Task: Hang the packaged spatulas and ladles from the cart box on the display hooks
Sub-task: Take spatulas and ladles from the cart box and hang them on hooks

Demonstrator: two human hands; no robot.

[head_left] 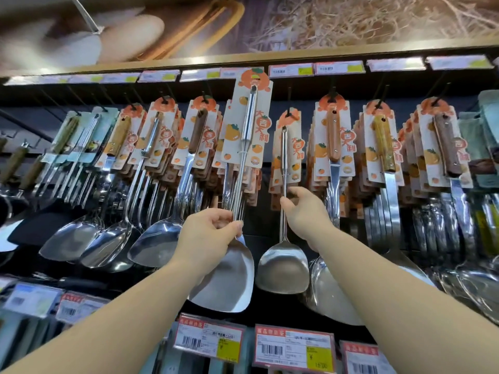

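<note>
L hand [213, 228] pinches the steel shaft of a packaged spatula [244, 168], fingers closed round it just above the blade. Its backing card [249, 114], cream w/ orange fruit print, is raised higher than the neighbouring cards, top edge up by the price-tag strip [291, 70]; can't tell if its hole is on a hook. Blade [229, 279] hangs below the L hand, near centre.

R hand [302, 209] grips the thin shaft of a second spatula [283, 230], thumb & fingers closed on it mid-length. This one's card [287, 155] hangs from a black hook [289, 109] just right of the raised card, w/ more of the same cards stacked behind. Its blade [282, 268] sits beside the first blade, close but apart.

Rest of the rail is full: wood-handled turners [334, 147] to the right, steel ladles & spatulas [162, 147] to the left, all on orange-print cards. Far left, utensils on pale green cards [81, 136]. Lower shelf edge, near, carries red-and-yellow price labels [294, 349]. Both forearms are bare, reaching up & fwd.
</note>
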